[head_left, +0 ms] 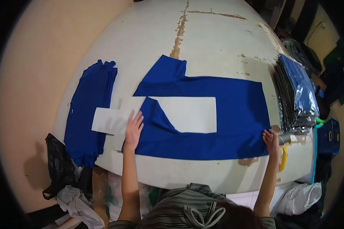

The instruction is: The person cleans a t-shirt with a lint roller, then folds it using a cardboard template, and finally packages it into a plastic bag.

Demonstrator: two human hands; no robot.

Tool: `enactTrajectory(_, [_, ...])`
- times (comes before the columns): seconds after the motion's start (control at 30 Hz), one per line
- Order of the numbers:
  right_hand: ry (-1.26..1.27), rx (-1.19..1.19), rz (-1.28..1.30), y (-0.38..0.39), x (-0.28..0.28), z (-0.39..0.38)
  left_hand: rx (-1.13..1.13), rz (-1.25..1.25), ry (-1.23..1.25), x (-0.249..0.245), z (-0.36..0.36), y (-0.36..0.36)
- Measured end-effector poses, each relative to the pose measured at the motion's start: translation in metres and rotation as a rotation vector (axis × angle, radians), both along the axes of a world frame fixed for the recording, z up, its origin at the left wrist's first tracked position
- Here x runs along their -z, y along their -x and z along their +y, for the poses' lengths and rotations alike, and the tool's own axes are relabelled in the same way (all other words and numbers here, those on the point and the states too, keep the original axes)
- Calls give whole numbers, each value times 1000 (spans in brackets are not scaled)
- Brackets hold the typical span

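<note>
A blue shirt (240, 110) lies spread on the table, one short sleeve pointing away from me. A white rectangular board (197, 114) rests on its middle, and a flap of blue fabric covers part of the board's left end. My left hand (133, 131) lies open with fingers extended at the shirt's left edge, touching the fabric beside a smaller white sheet (109, 120). At the hem on the right, my right hand (270, 141) has its fingers curled on the shirt's near corner. A stack of blue garments (90, 103) sits to the left, partly under the white sheet.
Several garments in shiny plastic bags (300, 91) are piled at the table's right edge. A yellow-handled tool (283, 158) and a grey roll (284, 139) lie near my right hand. A black plastic bag (61, 164) hangs at the left corner. Brown worn patches mark the white table (221, 45).
</note>
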State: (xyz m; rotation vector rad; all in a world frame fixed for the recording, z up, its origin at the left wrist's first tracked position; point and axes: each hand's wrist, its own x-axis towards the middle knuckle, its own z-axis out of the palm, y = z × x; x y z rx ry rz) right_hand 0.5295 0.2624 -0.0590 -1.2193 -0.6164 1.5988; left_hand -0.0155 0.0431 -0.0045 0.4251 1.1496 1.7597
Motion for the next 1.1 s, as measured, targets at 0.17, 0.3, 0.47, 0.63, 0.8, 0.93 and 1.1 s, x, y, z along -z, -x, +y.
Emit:
enactTrajectory(0.17, [-234, -692, -764, 35, -13, 4, 88, 1522, 650, 34, 24, -37])
enactTrajectory(0.3, [92, -1093, -864, 74, -60, 21, 275, 1388, 965, -2, 67, -32])
enactTrajectory(0.47, [107, -1050, -949, 83, -63, 78, 554, 1226, 897, -6, 111, -3])
enactTrajectory(0.63, [-463, -730, -1255, 87, -39, 159, 364, 795, 258, -15, 189, 22])
enactTrajectory(0.8, [-1012, -387, -1486, 109, -12, 229, -2, 1562, 723, 55, 303, 117])
enactTrajectory(0.93, [-940, -516, -1586, 117, -27, 251, -92, 1308, 943, 47, 331, 132])
enactTrajectory(1.1, [-931, -663, -1603, 111, -43, 247, 482, 1127, 695, 37, 333, 160])
